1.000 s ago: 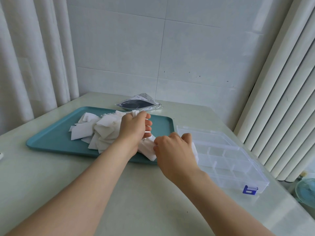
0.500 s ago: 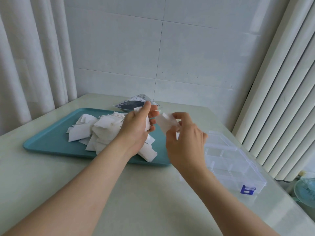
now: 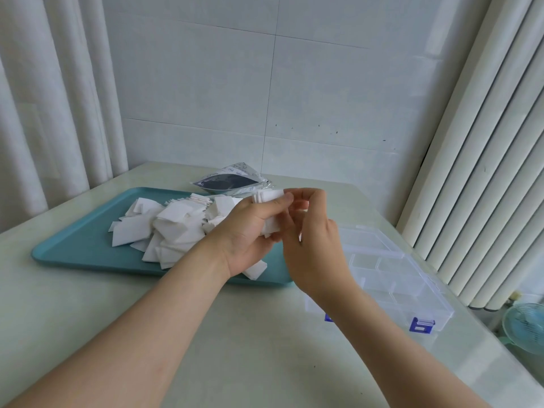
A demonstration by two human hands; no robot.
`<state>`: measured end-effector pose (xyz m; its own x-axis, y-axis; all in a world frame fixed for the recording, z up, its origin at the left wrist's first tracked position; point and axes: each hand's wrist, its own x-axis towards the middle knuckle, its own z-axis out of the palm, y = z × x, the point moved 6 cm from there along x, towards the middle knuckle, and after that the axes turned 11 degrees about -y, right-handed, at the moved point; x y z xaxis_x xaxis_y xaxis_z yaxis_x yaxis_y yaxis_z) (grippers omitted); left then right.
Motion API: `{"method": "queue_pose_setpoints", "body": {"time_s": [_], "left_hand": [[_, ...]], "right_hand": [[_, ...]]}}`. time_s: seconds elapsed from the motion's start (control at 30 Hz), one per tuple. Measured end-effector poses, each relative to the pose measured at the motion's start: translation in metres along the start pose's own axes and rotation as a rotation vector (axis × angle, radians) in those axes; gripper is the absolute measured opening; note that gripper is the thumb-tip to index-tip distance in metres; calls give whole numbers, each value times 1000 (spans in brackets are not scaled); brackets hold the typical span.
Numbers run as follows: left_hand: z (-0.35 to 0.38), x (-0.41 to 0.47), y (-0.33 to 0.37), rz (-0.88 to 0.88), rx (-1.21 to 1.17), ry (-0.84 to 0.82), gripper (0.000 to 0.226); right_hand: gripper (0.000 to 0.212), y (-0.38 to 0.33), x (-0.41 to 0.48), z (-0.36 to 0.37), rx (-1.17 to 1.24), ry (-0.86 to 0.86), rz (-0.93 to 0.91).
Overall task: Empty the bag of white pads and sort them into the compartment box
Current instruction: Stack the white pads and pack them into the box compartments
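Note:
A loose pile of white pads lies on the teal tray. My left hand grips a small stack of white pads above the tray's right end, thumb on top. My right hand meets it from the right, fingers curled onto the same stack. The clear compartment box lies open on the table to the right, partly hidden behind my right hand. The flattened bag lies behind the tray.
The pale table ends at a tiled wall behind. Curtains hang at the left, and a white ribbed radiator stands at the right. A small fan sits low past the table's right edge.
Both hands rose from the tray's right end. My right hand lifted a pad and brought it to the stack that my left hand grips.

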<state>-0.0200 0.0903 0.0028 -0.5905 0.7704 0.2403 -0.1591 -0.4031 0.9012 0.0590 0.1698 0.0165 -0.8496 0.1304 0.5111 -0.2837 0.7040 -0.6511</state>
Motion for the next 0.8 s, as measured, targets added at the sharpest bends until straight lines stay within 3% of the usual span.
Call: {"method": "queue_pose_setpoints", "body": {"time_s": [0.13,0.2,0.33,0.53,0.63,0.8], "left_hand": [[-8,0,-7,-58,-18,118,25],[-11,-1,-8,-83,69,134,23],[-2,-6,-8,-166,186,41,33],[9,-8,-8,-196,275,-103,25],[9,-8,-8,-212,305,-121,6],[20,-9,-10,-197,312,-224,22]], "right_hand": [[35,7,-1,-11,-486,32,96],[56,1,-2,-21,-492,61,43],[89,-3,0,-12,-485,-151,-118],[76,4,3,-4,-499,-168,-218],[76,3,3,-8,-466,-196,-244],[78,4,3,-13,-476,-168,-256]]}}
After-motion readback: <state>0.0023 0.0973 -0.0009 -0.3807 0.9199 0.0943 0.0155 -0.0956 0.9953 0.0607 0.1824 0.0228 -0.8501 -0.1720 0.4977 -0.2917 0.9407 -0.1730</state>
